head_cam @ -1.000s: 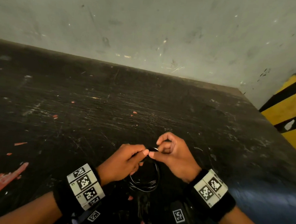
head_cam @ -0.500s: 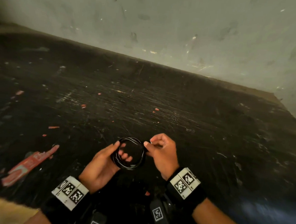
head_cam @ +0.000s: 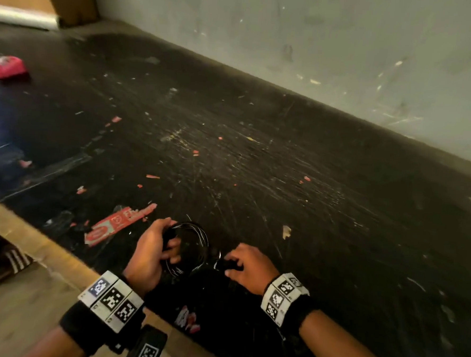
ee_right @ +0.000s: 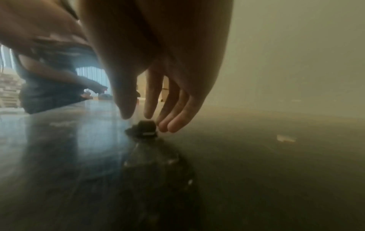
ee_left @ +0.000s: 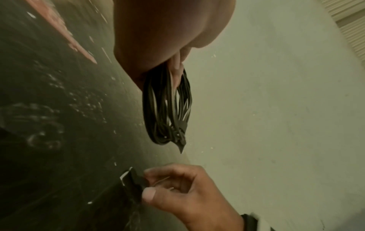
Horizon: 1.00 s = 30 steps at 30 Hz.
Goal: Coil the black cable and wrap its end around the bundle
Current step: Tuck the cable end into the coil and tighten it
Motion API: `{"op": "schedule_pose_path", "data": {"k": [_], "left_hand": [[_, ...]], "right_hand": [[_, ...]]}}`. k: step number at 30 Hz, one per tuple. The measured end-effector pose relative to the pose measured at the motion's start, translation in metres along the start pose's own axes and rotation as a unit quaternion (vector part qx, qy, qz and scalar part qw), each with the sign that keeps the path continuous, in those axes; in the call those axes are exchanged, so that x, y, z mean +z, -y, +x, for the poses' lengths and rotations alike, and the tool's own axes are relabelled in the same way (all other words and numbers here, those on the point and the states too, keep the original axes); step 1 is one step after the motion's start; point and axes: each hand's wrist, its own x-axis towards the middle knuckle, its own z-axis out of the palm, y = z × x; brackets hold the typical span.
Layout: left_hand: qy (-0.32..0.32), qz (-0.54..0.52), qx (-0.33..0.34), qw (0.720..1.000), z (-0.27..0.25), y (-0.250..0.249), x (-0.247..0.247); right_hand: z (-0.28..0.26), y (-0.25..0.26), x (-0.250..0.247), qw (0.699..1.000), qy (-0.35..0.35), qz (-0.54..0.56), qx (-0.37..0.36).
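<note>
The left hand (head_cam: 152, 252) grasps the coiled black cable (head_cam: 194, 247), fingers curled through the ring of loops, just above the dark scratched table (head_cam: 257, 166). The bundle (ee_left: 168, 109) hangs edge-on from those fingers in the left wrist view. At about 3 o'clock from the coil, the right hand (head_cam: 251, 266) reaches down to a small black connector (ee_right: 147, 129) lying on the table; its fingertips (ee_right: 168, 126) are at the piece, but whether they pinch it I cannot tell. Coiling looks finished, and securing the end is the step in hand. Next comes lifting that end and winding it tightly around the gathered loops.
</note>
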Motion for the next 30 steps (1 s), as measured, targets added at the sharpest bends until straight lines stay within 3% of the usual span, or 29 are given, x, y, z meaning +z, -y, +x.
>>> {"op": "schedule_pose_path", "data": {"k": [3,6,10,12,17,21,24,26,27,30], "left_hand": [[0.026,0.042,0.015,0.999,-0.005,0.004,-0.004],[0.031,0.090,0.037,0.995,-0.008,0.009,-0.004],[0.072,0.131,0.031,0.988,-0.007,0.015,0.012],[0.103,0.155,0.048,0.981,-0.010,0.019,0.028],[0.224,0.268,0.139,0.927,-0.022,0.039,0.075],[0.284,0.347,0.208,0.869,-0.028,0.049,0.106],[0.316,0.392,0.230,0.833,-0.029,0.056,0.118],[0.344,0.408,0.242,0.810,-0.032,0.062,0.126],[0.353,0.408,0.244,0.806,-0.035,0.065,0.131],[0.374,0.398,0.234,0.805,-0.042,0.066,0.145]], "right_hand": [[0.004,-0.001,0.012,0.999,-0.023,-0.025,-0.001],[0.005,-0.003,0.010,0.996,-0.063,0.051,0.031],[-0.015,-0.002,-0.018,0.949,-0.185,0.242,0.080],[-0.033,0.004,-0.036,0.929,-0.198,0.305,0.069],[-0.073,0.020,-0.062,0.906,-0.232,0.351,0.045],[-0.098,0.011,-0.070,0.909,-0.316,0.267,0.057],[-0.115,0.007,-0.078,0.959,-0.276,0.042,0.051],[-0.120,0.000,-0.083,0.959,-0.272,0.012,0.083],[-0.120,-0.003,-0.085,0.943,-0.307,0.072,0.109],[-0.118,-0.010,-0.087,0.840,-0.371,0.348,0.189]]}}
